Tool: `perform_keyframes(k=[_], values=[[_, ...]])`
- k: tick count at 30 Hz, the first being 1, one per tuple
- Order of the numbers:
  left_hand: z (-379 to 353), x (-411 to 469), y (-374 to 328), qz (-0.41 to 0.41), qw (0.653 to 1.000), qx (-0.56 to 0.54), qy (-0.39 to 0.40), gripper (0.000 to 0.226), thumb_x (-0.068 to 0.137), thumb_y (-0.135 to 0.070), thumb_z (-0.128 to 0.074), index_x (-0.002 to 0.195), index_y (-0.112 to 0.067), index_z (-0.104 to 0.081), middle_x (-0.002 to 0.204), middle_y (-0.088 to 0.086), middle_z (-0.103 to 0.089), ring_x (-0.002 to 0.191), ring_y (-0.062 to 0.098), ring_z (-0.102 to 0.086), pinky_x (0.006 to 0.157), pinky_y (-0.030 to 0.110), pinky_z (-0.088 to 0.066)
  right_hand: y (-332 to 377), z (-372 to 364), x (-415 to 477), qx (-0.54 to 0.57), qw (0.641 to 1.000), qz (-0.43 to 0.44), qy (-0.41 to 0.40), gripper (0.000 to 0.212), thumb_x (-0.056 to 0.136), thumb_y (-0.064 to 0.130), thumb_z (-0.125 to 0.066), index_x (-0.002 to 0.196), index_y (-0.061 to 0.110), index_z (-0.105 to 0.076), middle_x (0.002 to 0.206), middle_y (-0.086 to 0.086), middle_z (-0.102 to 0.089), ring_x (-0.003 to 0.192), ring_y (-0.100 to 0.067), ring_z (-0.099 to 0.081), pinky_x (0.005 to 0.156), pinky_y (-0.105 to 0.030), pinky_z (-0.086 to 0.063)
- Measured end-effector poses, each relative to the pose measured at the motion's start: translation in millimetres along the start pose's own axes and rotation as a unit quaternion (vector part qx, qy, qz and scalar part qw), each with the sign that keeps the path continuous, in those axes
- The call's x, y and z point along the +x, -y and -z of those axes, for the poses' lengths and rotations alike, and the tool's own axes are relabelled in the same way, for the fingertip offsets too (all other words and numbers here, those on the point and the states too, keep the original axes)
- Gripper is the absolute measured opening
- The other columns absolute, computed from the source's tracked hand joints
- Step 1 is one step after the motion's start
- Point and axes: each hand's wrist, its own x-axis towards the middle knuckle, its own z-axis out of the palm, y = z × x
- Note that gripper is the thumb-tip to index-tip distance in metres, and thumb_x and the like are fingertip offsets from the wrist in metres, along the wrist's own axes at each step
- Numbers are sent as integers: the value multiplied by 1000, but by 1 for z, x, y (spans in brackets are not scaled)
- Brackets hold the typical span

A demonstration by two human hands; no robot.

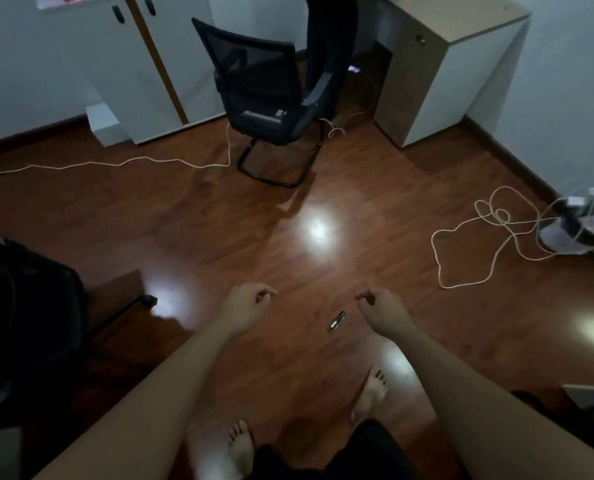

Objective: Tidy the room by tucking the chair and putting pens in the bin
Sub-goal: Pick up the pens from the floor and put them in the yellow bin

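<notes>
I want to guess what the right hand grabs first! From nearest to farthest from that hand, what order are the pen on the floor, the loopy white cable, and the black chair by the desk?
From the right hand:
1. Pen, on the floor just left of it.
2. Loopy white cable, to its right on the floor.
3. Black chair, far ahead by the desk.

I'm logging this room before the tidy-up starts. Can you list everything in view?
Pen: one, dark and silvery, on floor between the hands.
Mesh chair: one, black, far centre, pulled out from desk.
Desk: one, beige and white, far right.
Cabinet: one, white, far left.
Cable: white, looped on floor, right; another trails left.
Second chair: black, near left.
Feet: two, bare, bottom.
Left hand, right hand: loosely curled, empty.
</notes>
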Motion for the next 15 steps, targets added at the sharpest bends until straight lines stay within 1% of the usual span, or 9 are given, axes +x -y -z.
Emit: perform_keyframes(k=[5, 8, 10, 12, 14, 15], values=[[-48, 54, -51, 56, 998, -36, 9, 28, 107, -21, -57, 124, -21, -80, 127, -1, -79, 114, 18, -72, 95, 28, -54, -58, 35, 66, -27, 998, -8, 57, 22, 98, 25, -61, 108, 18, -79, 102, -10, -79, 100, -33, -73, 86, -41, -59], [-73, 81, -76, 79, 995, -54, 15, 27, 107, -22, -58, 123, -22, -80, 124, -3, -79, 113, 17, -73, 90, 24, -51, -88, 43, 95, -39, 995, -19, 85, 23, 101, 30, -61, 104, 14, -77, 100, -11, -79, 101, -35, -73, 84, -38, -56], [-88, 99, -87, 87, 994, -59, 24, 27, 106, -20, -59, 122, -20, -81, 124, -3, -79, 113, 17, -73, 87, 20, -47, -100, 47, 110, -27, 993, -24, 109, 23, 103, 27, -60, 107, 11, -76, 97, -9, -77, 101, -31, -72, 79, -33, -51], [-104, 120, -89, 100, 992, -71, 31, 27, 106, -20, -59, 121, -19, -81, 123, -2, -80, 114, 16, -73, 93, 22, -51, -111, 46, 129, -19, 991, -26, 130, 23, 105, 23, -58, 111, 8, -74, 93, -3, -69, 92, -25, -69, 75, -29, -43], [-125, 143, -81, 108, 991, -68, 45, 27, 106, -20, -58, 119, -20, -82, 123, -2, -80, 115, 17, -73, 96, 25, -53, -127, 35, 155, -17, 990, -25, 140, 25, 107, 26, -56, 117, 9, -72, 97, -2, -68, 83, -17, -62, 78, -27, -42], [-139, 157, -74, 112, 990, -67, 50, 27, 106, -20, -58, 118, -20, -82, 122, -2, -80, 115, 17, -73, 95, 23, -51, -136, 27, 168, -15, 989, -26, 143, 27, 108, 28, -56, 120, 10, -71, 103, -3, -71, 85, -17, -61, 80, -28, -43]])
